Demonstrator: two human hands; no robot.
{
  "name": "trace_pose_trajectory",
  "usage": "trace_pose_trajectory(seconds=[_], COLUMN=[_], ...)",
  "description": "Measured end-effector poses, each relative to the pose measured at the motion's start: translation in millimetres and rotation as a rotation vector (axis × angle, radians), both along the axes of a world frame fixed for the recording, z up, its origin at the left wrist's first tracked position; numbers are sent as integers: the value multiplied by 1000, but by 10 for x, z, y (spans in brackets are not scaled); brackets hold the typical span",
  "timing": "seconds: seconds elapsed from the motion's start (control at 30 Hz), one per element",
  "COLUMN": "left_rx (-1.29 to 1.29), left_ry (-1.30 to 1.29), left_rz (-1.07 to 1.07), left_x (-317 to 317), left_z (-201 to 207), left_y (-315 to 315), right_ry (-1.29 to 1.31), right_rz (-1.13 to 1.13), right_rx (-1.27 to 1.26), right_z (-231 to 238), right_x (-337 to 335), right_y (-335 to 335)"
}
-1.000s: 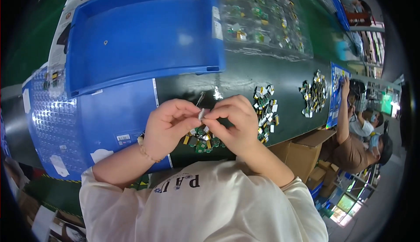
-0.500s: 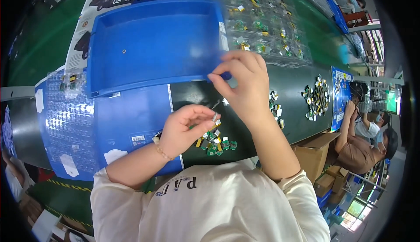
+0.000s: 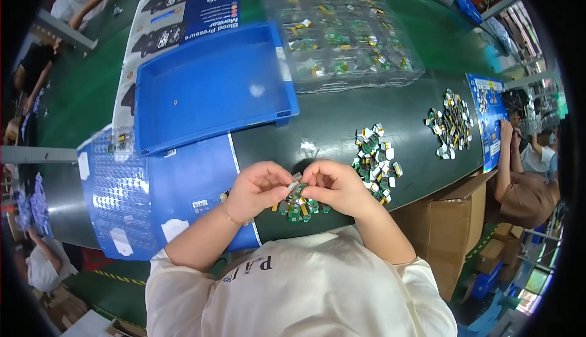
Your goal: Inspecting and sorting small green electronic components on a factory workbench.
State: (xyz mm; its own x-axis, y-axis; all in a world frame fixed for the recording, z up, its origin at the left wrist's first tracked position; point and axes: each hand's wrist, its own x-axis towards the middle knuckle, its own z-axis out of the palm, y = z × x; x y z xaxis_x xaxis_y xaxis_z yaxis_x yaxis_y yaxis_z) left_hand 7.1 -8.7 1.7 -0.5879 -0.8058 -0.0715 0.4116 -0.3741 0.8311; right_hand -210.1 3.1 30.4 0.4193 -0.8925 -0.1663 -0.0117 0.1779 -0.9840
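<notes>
My left hand [image 3: 261, 186] pinches a small circuit board with a whitish part [image 3: 295, 185] between thumb and fingers. Close against it from the right, my right hand [image 3: 336, 186] has its thumb and forefinger closed at the same piece. What lies between those right fingertips is too small to make out. Just below both hands sits a small pile of green circuit boards [image 3: 297, 210] with white and yellow parts, partly covered by the fingers.
Beyond my hands stands a blue tray [image 3: 204, 131] holding one tiny ring-shaped piece. Stacked clear plastic trays [image 3: 342, 81] of boards lie far right. Loose board piles [image 3: 375, 163] are at right, near a cardboard box [image 3: 448, 227]. Left is a clear blister tray [image 3: 119, 184]. Co-workers sit around.
My right hand has come down from the blue tray's near right corner to meet my left hand. The view has shifted, so more of the right-hand board pile shows.
</notes>
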Motion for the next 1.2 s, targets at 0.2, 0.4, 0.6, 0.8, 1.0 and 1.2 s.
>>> trace_pose_trajectory(seconds=[0.2, 0.4, 0.6, 0.8, 1.0, 1.2], left_rx=[-142, -95, 103, 132, 145, 164], left_ry=[-196, -341, -228, -216, -246, -123], left_rz=[-12, -12, -35, -43, -40, -91], left_x=[-101, -193, -231, -264, -217, -159], left_z=[247, 349, 284, 199, 54, 29], left_y=[10, -4, 6, 29, 66, 28], right_ry=[109, 43, -122, -126, 268, 29], right_rz=[-97, -204, -204, -131, -108, -161], right_rx=[-216, -29, 311, 305, 83, 24], right_z=[-54, 22, 35, -17, 148, -64], right_x=[-176, -274, -214, -155, -150, -94], right_y=[69, 39, 108, 147, 106, 140])
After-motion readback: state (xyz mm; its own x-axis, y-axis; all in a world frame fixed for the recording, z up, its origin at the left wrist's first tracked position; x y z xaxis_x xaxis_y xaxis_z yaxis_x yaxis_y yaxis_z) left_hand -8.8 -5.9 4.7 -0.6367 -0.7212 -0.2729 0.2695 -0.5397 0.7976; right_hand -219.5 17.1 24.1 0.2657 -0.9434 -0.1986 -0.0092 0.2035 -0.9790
